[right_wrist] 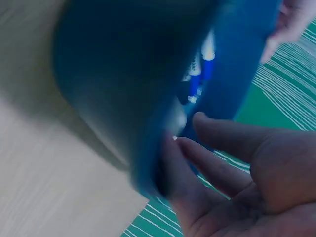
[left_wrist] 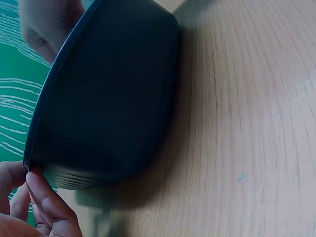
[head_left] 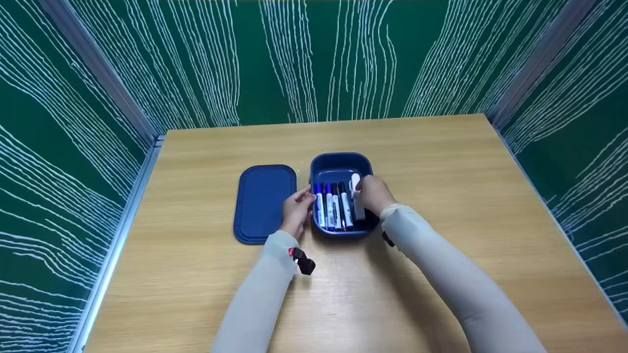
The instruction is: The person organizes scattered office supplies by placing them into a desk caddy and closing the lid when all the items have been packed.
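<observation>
A dark blue open box (head_left: 341, 159) stands on the table, with several whiteboard markers (head_left: 332, 206), blue- and black-capped, lying side by side in it. My left hand (head_left: 297, 211) pinches the box's left rim between thumb and finger, clearest in the left wrist view (left_wrist: 44, 202). At the right side of the box, a thicker white marker (head_left: 355, 179) lies beside the others. My right hand (head_left: 375, 194) reaches over the right rim and grips that white marker; its fingertips are blurred in the right wrist view, where the white end (right_wrist: 179, 118) shows between thumb and fingers.
A flat blue lid (head_left: 265, 201) lies on the wooden table (head_left: 441, 162), just left of the box. Green panels (head_left: 274, 63) with white wavy lines stand behind and on both sides, framed by metal posts (head_left: 98, 63).
</observation>
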